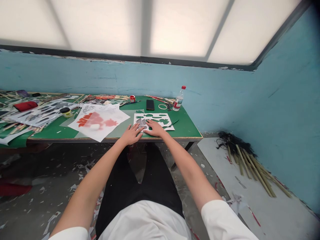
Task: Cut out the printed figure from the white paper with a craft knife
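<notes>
My left hand (132, 134) and my right hand (155, 128) lie flat, fingers stretched out, on the near edge of a green table (186, 128). Both press on a small greyish piece of paper (142, 124) that lies over a white sheet with cut-out shapes (153, 120). A thin dark tool (172, 123) lies just right of my right hand. To the left sits a white sheet with a red and pink printed figure (98, 121).
Farther back stand a water bottle with a red cap (179, 98), a black phone (150, 104), a roll of tape (162, 106), a small jar (65, 112) and sticks. Printed sheets cover the table's left. Bamboo sticks (252, 168) lie on the floor at right; paper scraps litter the ground.
</notes>
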`<state>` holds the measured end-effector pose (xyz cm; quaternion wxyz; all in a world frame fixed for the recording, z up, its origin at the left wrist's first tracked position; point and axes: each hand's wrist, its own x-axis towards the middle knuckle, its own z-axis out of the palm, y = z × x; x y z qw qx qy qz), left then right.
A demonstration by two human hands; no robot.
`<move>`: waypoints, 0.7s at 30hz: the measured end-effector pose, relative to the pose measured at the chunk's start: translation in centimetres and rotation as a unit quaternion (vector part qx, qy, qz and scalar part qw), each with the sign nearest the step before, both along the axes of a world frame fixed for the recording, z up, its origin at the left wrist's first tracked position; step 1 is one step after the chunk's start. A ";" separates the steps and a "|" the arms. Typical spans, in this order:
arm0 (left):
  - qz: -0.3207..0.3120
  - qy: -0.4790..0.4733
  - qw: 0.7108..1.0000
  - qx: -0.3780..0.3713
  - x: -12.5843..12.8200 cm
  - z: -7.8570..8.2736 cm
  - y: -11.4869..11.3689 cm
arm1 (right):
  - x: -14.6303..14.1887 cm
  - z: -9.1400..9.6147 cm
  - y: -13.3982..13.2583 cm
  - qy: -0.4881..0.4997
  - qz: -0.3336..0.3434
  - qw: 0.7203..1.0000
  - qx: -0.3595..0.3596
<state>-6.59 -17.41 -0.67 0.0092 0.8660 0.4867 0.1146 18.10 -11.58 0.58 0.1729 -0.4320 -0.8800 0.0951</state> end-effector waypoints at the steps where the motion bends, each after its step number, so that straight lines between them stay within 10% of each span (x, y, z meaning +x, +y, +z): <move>1: 0.000 -0.001 1.000 0.001 0.0 0.0 0.0 | 0.0 0.0 0.0 0.001 0.000 1.000 0.001; 21: 0.001 0.000 1.000 -0.005 -0.1 -0.1 0.1 | -0.1 0.4 -0.4 0.007 0.015 1.000 0.008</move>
